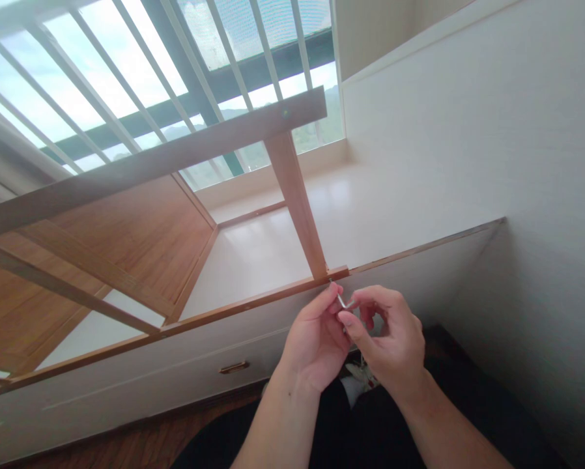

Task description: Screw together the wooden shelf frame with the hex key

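My left hand (314, 339) and my right hand (387, 339) meet just below the foot of a slanted wooden leg (296, 202). Between their fingertips they pinch a small thin metal piece (342, 301), a bolt or hex key; I cannot tell which. The leg belongs to a wooden frame (141, 163) with a long top rail and a panel, lying tilted on a white window seat (385, 215). The leg's foot rests at the seat's wood-trimmed front edge (253, 301).
A drawer with a brass handle (234, 367) sits in the seat's white front. A white wall (531, 195) rises at the right. A barred window (141, 71) fills the back. Small white pieces (363, 378) lie on my dark lap.
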